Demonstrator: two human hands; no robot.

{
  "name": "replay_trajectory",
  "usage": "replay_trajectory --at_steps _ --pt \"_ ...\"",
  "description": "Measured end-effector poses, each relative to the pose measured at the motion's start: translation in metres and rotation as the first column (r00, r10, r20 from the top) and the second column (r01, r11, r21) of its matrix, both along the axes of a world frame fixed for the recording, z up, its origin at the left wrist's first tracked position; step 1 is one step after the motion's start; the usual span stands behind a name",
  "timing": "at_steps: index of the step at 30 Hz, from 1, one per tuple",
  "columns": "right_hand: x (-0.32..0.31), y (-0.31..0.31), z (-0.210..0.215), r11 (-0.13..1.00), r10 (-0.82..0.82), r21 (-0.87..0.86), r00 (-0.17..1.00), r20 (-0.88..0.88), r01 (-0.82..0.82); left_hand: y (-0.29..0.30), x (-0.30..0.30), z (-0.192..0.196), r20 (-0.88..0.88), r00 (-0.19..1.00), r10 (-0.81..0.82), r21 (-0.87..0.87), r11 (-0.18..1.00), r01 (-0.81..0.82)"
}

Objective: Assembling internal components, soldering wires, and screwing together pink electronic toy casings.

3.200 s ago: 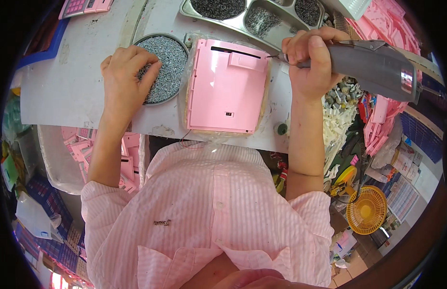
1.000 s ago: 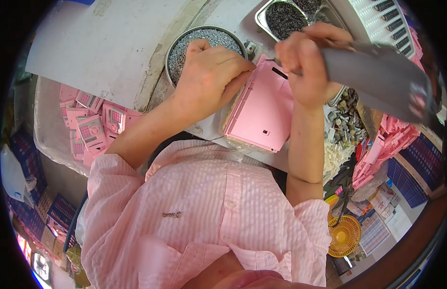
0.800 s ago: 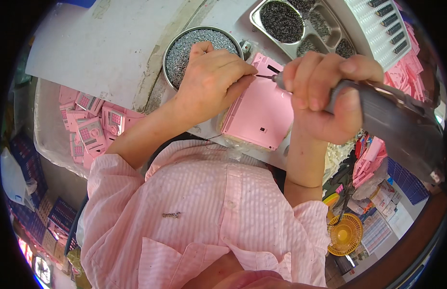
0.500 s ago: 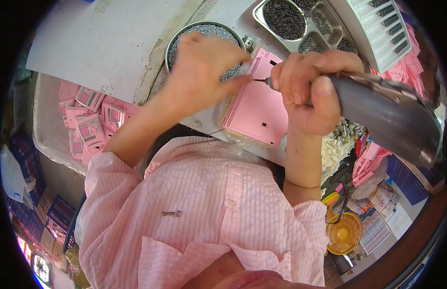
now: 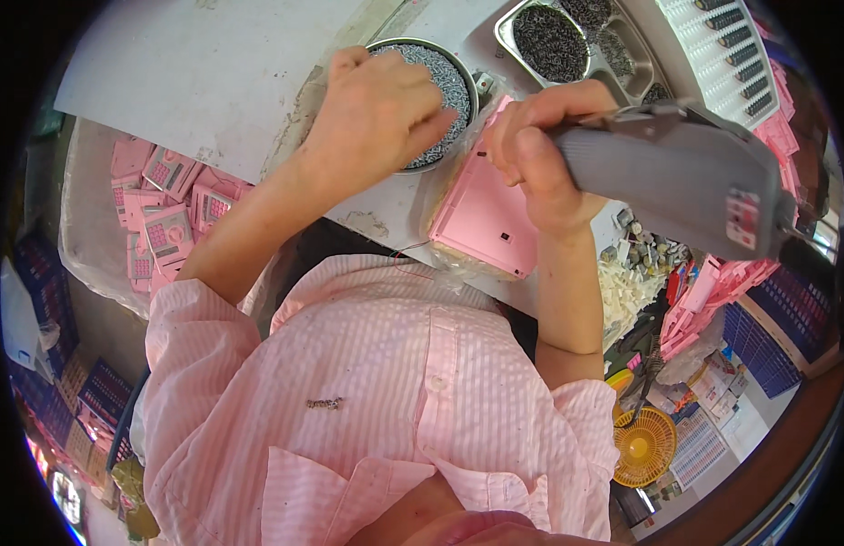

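Note:
My right hand (image 5: pixel 554 150) grips a dark grey electric screwdriver (image 5: pixel 677 177) by its front end. Its tip is hidden behind my fingers, close to the upper part of a flat pink plastic casing (image 5: pixel 472 214). This casing lies on clear plastic wrap in front of me. My left hand (image 5: pixel 372 114) is over the left side of a round metal bowl (image 5: pixel 449 82) full of small silvery screws. The left fingers are curled and the thumb lies against them; anything between them is too small or hidden to make out.
Beyond the casing stands a compartmented metal tray (image 5: pixel 636 55) of dark screws, beside a white tray (image 5: pixel 713 55) of black parts. A plastic-lined bin (image 5: pixel 94 218) of pink casings sits at left. White pieces (image 5: pixel 627 296) and a yellow basket (image 5: pixel 645 446) are at right.
My left hand has moved left, away from the screwdriver tip and casing, to the bowl's side. My right hand and the screwdriver have shifted slightly left, and the tool has turned.

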State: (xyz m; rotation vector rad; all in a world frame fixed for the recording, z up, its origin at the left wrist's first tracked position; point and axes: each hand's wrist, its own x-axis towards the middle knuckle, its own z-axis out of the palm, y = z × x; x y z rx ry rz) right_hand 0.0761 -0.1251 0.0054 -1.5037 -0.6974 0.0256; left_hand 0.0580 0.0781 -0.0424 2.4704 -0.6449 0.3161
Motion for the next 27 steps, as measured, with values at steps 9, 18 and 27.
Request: replay_trajectory --at_steps 9,18,27 --pt "-0.024 -0.005 0.047 0.904 0.184 0.408 0.977 -0.110 -0.124 -0.023 -0.032 0.011 0.001 0.988 -0.156 -0.386 0.911 0.144" --pt "-0.055 0.001 0.041 0.901 0.180 0.428 0.961 -0.211 -0.075 -0.013 -0.052 0.031 -0.019 0.984 -0.179 -0.278 0.946 0.167" --pt "-0.092 0.009 0.015 0.966 0.116 0.256 0.960 -0.256 -0.048 0.014 -0.043 0.009 -0.025 0.999 0.047 -0.377 0.925 -0.053"
